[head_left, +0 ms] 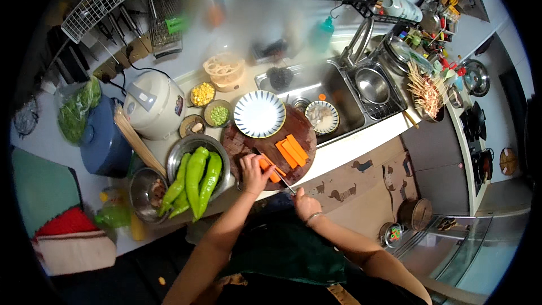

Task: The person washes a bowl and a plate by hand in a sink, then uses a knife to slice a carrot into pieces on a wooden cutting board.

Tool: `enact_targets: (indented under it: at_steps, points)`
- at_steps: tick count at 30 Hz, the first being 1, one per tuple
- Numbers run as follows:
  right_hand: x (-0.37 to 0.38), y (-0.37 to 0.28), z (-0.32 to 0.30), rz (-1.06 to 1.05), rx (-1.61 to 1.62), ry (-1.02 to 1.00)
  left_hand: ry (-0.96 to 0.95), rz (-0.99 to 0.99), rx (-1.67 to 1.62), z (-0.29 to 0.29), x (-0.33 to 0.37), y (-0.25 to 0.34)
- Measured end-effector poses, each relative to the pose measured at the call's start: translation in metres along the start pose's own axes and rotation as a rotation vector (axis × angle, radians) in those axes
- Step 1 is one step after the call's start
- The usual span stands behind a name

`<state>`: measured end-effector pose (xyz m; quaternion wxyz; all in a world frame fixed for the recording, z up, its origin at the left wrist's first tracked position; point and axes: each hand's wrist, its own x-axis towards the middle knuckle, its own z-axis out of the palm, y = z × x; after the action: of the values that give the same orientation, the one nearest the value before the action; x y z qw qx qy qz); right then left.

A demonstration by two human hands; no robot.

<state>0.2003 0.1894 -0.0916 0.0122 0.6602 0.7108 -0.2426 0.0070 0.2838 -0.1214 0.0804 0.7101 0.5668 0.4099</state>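
A round dark wooden chopping board [234, 146] lies on the counter in front of me. My left hand [254, 174] presses on a piece of carrot [273, 175] at the board's near edge, fingers bent over it. In my right hand [307, 205] is the handle of a knife [283, 181], its thin blade slanting toward the carrot by my left fingertips. Several flat orange carrot slabs [293, 151] lie on the right part of the board. At the board's far side sits a white plate with dark rim stripes [259, 114].
Left of the board, long green peppers [196, 178] rest in a steel bowl [224, 161]. Beyond it stand small bowls of chopped green pieces [218, 114] and yellow corn [202, 94], and a rice cooker [155, 104]. The sink [329, 82], with a striped bowl [322, 117], lies to the right.
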Motion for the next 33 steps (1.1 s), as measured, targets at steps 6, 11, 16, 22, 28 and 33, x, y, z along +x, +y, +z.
enact_targets:
  at_steps: [6, 11, 16, 22, 28, 33]
  points:
    - [0.002, 0.031, -0.019, -0.073, -0.015, -0.026, -0.053, -0.012, 0.019, -0.003, 0.003, -0.006]
    - [0.006, 0.059, -0.039, -0.129, 0.155, -0.093, -0.066, -0.017, 0.059, -0.004, 0.004, 0.002]
    - [0.012, 0.076, -0.057, -0.166, 0.179, -0.077, -0.192, -0.093, 0.075, -0.022, 0.004, 0.033]
    - [0.023, 0.089, -0.052, -0.211, 0.273, -0.012, -0.166, -0.126, 0.069, -0.011, 0.0, 0.035]
    - [0.037, 0.099, -0.055, -0.29, 0.451, 0.025, -0.113, -0.182, -0.052, -0.01, 0.007, 0.037]
    - [0.037, 0.103, -0.077, -0.253, 0.511, -0.098, -0.007, -0.201, -0.169, -0.012, -0.003, 0.027]
